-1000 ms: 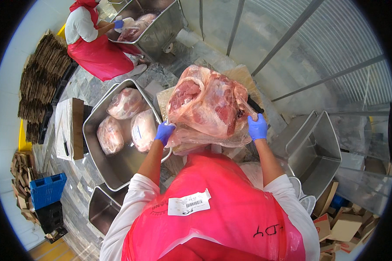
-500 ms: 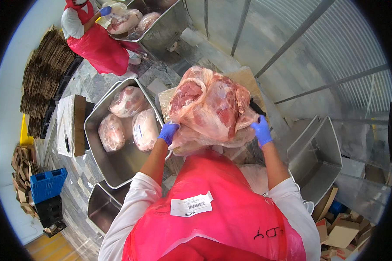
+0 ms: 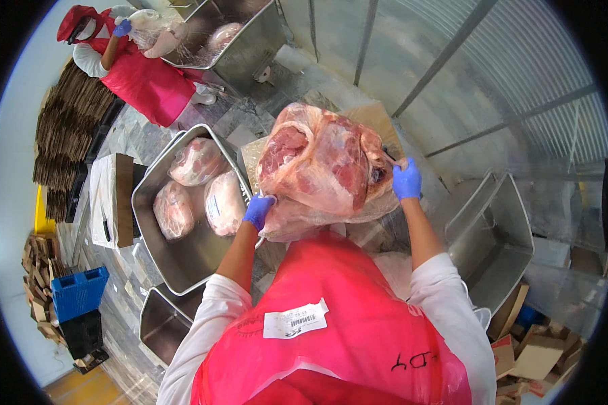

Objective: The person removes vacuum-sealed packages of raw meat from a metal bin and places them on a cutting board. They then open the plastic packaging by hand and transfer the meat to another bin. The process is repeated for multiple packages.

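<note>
A large raw cut of meat (image 3: 327, 162), pink and red with pale fat, lies in front of me, partly wrapped in a clear plastic bag (image 3: 294, 219). My left hand (image 3: 258, 210), in a blue glove, is closed on the bag's gathered film at the near left corner. On the right, my gloved right hand (image 3: 406, 179) pinches the bag beside the meat's darker end. Beneath them a cardboard box (image 3: 377, 121) shows at the far side. How far the film covers the meat's top is hard to tell.
Left of the meat stands a metal tub (image 3: 182, 266) holding bagged meat pieces (image 3: 224, 202). Another metal tub (image 3: 496, 253) is at the right. A co-worker (image 3: 138, 81) handles bagged meat at a far tub (image 3: 250, 40). Stacked flat cardboard (image 3: 67, 145) lines the left wall.
My right hand has shifted up and slightly right along the bag, and the meat's dark end now shows. My left hand moved slightly down. The co-worker has lifted a bagged piece leftward.
</note>
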The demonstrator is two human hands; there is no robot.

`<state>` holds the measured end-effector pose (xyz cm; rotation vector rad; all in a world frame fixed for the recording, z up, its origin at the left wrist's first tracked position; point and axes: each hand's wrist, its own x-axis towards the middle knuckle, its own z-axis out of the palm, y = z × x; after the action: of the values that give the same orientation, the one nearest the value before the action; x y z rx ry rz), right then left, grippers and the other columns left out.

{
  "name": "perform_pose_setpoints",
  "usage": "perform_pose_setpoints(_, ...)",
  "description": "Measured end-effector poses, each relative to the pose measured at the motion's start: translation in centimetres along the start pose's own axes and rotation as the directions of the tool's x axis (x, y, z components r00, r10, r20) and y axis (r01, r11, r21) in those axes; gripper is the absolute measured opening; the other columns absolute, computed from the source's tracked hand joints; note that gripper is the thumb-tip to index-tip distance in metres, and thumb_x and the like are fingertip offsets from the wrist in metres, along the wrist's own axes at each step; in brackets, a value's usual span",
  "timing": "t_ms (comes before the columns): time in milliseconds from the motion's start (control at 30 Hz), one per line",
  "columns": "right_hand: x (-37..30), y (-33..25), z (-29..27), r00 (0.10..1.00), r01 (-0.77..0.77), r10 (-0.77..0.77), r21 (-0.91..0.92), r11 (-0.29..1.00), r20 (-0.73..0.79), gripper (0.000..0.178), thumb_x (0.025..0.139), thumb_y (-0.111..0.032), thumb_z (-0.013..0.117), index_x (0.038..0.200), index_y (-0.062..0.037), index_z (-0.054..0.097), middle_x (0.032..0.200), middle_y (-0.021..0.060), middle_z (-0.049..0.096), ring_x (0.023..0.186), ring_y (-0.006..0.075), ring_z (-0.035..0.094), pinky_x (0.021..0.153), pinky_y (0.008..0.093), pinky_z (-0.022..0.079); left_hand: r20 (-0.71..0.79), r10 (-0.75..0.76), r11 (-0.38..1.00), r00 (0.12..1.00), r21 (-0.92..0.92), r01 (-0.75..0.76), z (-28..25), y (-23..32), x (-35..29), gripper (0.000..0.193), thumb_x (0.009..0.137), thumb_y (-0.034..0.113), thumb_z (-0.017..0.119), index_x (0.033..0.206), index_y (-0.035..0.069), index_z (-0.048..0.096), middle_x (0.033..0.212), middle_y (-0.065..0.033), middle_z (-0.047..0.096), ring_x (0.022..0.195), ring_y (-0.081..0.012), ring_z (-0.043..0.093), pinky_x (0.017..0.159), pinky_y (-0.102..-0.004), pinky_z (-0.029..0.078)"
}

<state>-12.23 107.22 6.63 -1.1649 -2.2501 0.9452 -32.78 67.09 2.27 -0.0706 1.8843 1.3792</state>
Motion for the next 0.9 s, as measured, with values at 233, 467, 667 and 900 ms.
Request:
perform_pose_setpoints(233, -5.3, -2.8, 0.8, 0.7, -0.714, 0.391, 0.584, 0.385, 0.598, 0.035, 0.086, -0.018, 0.067, 0.12, -0.0143, 0.059, 0.104, 0.0013, 0.065, 0.094, 0.0224, 0.062, 0.082, 0.0338, 0.048, 0.098, 0.108, 0.982, 0.989, 0.142, -0.121, -0.7, -2.6, -1.2, 0.017, 0.084, 0.016, 0.059, 0.091, 0.004, 0.068, 0.08, -0.0026, 0.06, 0.071, -0.0146, 0.055, 0.065, -0.0329, 0.046)
perform_pose_setpoints(467, -2.8, 5.4, 4.9, 0.825, -0.47, 0.214, 0.423, 0.775, 0.524, 0.043, 0.087, -0.016, 0.062, 0.129, -0.0103, 0.058, 0.111, 0.0048, 0.066, 0.093, 0.021, 0.062, 0.076, 0.0336, 0.049, 0.226, 0.46, 0.482, 0.858, 0.748, -0.456, 2.4, -4.7, -5.8, 0.022, 0.083, 0.023, 0.061, 0.081, 0.003, 0.066, 0.08, -0.0197, 0.066, 0.075, -0.0359, 0.065, 0.067, -0.0423, 0.052)
perform_pose_setpoints(667, -1.9, 2.1, 7.1, 0.708, -0.702, 0.499, 0.426, 0.571, 0.499, 0.034, 0.094, -0.027, 0.054, 0.117, -0.0037, 0.064, 0.105, 0.0083, 0.067, 0.091, 0.0215, 0.062, 0.078, 0.0352, 0.049, 0.102, 0.211, 0.728, 0.972, 0.648, -0.225, 4.0, -6.1, -10.2, 0.018, 0.081, 0.021, 0.06, 0.08, 0.004, 0.066, 0.082, -0.0201, 0.066, 0.07, -0.0341, 0.061, 0.066, -0.0422, 0.049)
perform_pose_setpoints(900, -9.0, 2.4, 4.2, 0.607, -0.785, 0.506, 0.364, 0.501, 0.612, 0.048, 0.093, -0.051, 0.056, 0.102, -0.005, 0.069, 0.079, 0.005, 0.06, 0.066, 0.0194, 0.053, 0.057, 0.0361, 0.042, 0.003, 0.061, 0.99, 0.998, 0.125, -0.061, 0.9, -1.4, -16.8, 0.025, 0.08, 0.01, 0.058, 0.101, 0.002, 0.067, 0.084, -0.0052, 0.065, 0.072, -0.0152, 0.057, 0.065, -0.034, 0.048)
